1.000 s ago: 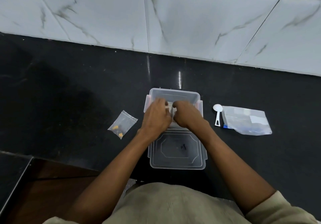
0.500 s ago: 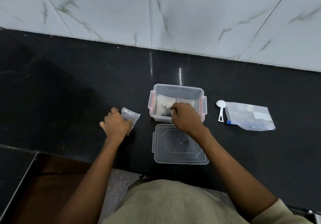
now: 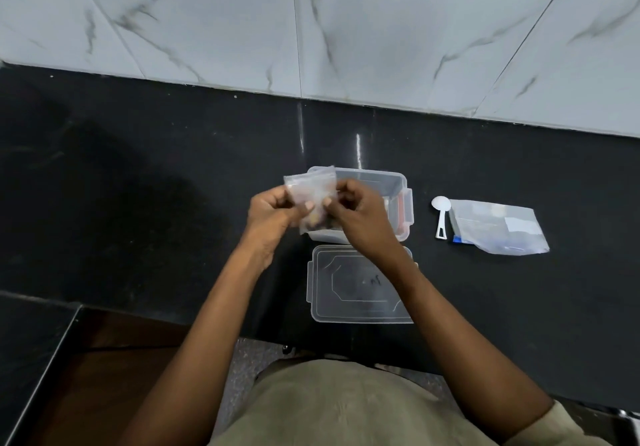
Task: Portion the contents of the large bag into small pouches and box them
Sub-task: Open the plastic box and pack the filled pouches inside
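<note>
Head view: the pouch (image 3: 311, 199) is held up above the left end of the box (image 3: 394, 186), which stands near the middle of the counter (image 3: 138, 220). The left hand (image 3: 273, 213) pinches the pouch's left edge between thumb and curled fingers; the right hand (image 3: 353, 217) pinches its right edge the same way. A small portion of contents sits at the pouch bottom. Whether the top strip is sealed cannot be told.

Step in hand, as judged: close the pouch, then box it.

- Keep the pouch upright so the contents stay low, clear of the seal.
- Press the strip from one edge to the other; check for gaps.
- Lay the pouch flat in the box, beside what already lies there.

The lid (image 3: 356, 286) lies flat just in front of the box, toward the counter's near edge. The spoon (image 3: 440, 218) and the bag (image 3: 498, 227) lie side by side, touching, to the right of the box.
</note>
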Tool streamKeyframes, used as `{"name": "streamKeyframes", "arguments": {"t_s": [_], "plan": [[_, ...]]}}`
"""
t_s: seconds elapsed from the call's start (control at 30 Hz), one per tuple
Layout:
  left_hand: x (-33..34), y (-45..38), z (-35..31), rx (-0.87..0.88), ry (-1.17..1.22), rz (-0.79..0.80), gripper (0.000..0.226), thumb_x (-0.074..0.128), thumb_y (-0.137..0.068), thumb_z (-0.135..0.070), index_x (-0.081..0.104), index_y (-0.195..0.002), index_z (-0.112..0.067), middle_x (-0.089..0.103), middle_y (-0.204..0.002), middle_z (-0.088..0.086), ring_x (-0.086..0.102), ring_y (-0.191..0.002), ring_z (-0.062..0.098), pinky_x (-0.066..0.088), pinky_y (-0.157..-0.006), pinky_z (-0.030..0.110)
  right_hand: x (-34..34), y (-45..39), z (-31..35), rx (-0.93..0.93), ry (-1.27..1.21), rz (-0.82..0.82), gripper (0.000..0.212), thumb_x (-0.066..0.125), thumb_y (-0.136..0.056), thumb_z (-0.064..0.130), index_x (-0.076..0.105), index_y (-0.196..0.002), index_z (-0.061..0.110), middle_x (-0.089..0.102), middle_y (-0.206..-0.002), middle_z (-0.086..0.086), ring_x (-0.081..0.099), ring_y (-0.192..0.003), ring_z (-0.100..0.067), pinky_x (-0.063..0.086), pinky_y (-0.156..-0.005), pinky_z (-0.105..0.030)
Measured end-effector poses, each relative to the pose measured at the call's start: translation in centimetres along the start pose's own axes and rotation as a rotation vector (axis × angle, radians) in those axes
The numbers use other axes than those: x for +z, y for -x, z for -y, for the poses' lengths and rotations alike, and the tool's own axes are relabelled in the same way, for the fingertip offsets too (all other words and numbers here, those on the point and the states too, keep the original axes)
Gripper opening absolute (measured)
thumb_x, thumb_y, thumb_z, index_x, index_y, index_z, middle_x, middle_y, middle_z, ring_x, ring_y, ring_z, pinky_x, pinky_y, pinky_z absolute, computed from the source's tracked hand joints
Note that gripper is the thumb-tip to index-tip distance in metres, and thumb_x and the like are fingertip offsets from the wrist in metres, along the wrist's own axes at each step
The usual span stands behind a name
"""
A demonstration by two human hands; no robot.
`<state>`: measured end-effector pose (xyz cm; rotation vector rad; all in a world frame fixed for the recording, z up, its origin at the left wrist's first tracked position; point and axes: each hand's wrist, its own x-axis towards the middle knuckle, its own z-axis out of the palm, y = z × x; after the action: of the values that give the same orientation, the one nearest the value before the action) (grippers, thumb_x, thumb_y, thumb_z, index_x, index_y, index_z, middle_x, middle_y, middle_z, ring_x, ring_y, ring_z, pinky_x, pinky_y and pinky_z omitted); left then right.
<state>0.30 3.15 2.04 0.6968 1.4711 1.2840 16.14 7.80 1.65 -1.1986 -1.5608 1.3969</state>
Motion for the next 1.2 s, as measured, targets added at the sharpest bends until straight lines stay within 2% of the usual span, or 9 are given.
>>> {"name": "streamKeyframes", "arguments": {"t_s": [0.1,0.2,0.27,0.37,0.53,0.73,0.93,1.07,1.2], "plan": [[1.2,-0.8,0.9,0.051,-0.181,-0.011,0.040,0.078,-0.079,0.006,0.066,-0.116,-0.004,0.070,-0.093,0.008,0.067,-0.082,0.016,0.059,-0.082,0.034,-1.2,-0.6,0.2,0.074,0.005,-0.161,0.019,0.061,-0.093,-0.006,0.067,-0.098,0.011,0.068,-0.083,-0.007,0.073,-0.073,-0.017,0.063,-0.063,-0.038],[2.3,-1.0,1.9,0.200,-0.516,0.000,0.049,0.081,-0.078,0.001,0.065,-0.121,-0.016,0.070,-0.095,0.000,0.067,-0.083,0.012,0.060,-0.082,0.029,-4.1,-1.5,-0.2,0.089,0.372,-0.245,0.016,0.060,-0.086,-0.004,0.066,-0.098,0.005,0.069,-0.083,-0.008,0.070,-0.067,-0.013,0.061,-0.062,-0.031],[2.7,-1.0,2.8,0.267,-0.736,0.066,0.044,0.079,-0.080,-0.004,0.068,-0.121,-0.018,0.071,-0.100,-0.004,0.067,-0.090,0.011,0.058,-0.088,0.034,-5.5,-2.0,-0.1,0.152,0.602,-0.168,0.017,0.060,-0.078,-0.003,0.063,-0.093,0.004,0.067,-0.086,-0.010,0.067,-0.073,-0.024,0.059,-0.062,-0.036],[3.1,-0.8,3.6,0.318,-0.948,0.098,0.029,0.074,-0.086,-0.013,0.073,-0.114,-0.018,0.075,-0.109,-0.003,0.069,-0.100,0.015,0.053,-0.099,0.042,-5.3,-2.4,-0.2,0.219,0.843,-0.014,0.015,0.060,-0.074,-0.005,0.054,-0.083,0.005,0.056,-0.076,-0.006,0.060,-0.076,-0.029,0.040,-0.051,-0.026],[3.4,-0.9,4.0,0.375,-1.026,0.091,0.019,0.070,-0.090,-0.013,0.077,-0.108,-0.014,0.075,-0.109,0.002,0.068,-0.098,0.020,0.045,-0.105,0.039,-3.7,-2.3,-0.3,0.217,1.016,-0.008,0.023,0.063,-0.082,-0.004,0.065,-0.104,-0.001,0.068,-0.102,-0.017,0.065,-0.085,-0.028,0.047,-0.064,-0.029],[3.5,-1.1,4.6,0.434,-1.051,0.060,0.015,0.066,-0.089,-0.011,0.079,-0.096,-0.014,0.076,-0.099,-0.001,0.065,-0.091,0.019,0.034,-0.088,0.032,-2.0,-1.6,0.3,0.098,1.176,-0.047,0.049,0.072,-0.087,0.011,0.050,-0.129,0.001,0.060,-0.121,-0.018,0.065,-0.104,-0.030,0.053,-0.077,-0.032],[3.4,-1.0,5.6,0.490,-1.104,0.062,0.017,0.061,-0.087,-0.011,0.078,-0.084,-0.014,0.073,-0.084,0.000,0.056,-0.085,0.020,0.040,-0.083,0.039,-2.2,-2.7,-2.0,0.255,1.030,0.179,0.032,0.060,-0.097,0.025,0.064,-0.119,0.002,0.066,-0.123,-0.018,0.065,-0.108,-0.032,0.049,-0.083,-0.034],[3.5,-0.8,6.0,0.530,-1.091,0.019,0.020,0.058,-0.085,-0.008,0.073,-0.075,-0.016,0.071,-0.077,-0.002,0.051,-0.080,0.018,0.034,-0.078,0.036,-2.3,-2.5,-2.2,0.271,1.006,0.114,0.039,0.061,-0.094,0.027,0.061,-0.124,0.002,0.060,-0.130,-0.020,0.063,-0.112,-0.035,0.051,-0.091,-0.039],[3.7,-0.7,6.3,0.557,-1.092,0.001,0.019,0.058,-0.085,-0.008,0.073,-0.076,-0.016,0.070,-0.077,-0.004,0.049,-0.080,0.015,0.028,-0.077,0.032,-2.1,-2.0,-2.0,0.126,1.014,-0.003,0.037,0.070,-0.091,0.022,0.060,-0.119,0.002,0.060,-0.122,-0.019,0.064,-0.103,-0.035,0.051,-0.081,-0.038]]}}
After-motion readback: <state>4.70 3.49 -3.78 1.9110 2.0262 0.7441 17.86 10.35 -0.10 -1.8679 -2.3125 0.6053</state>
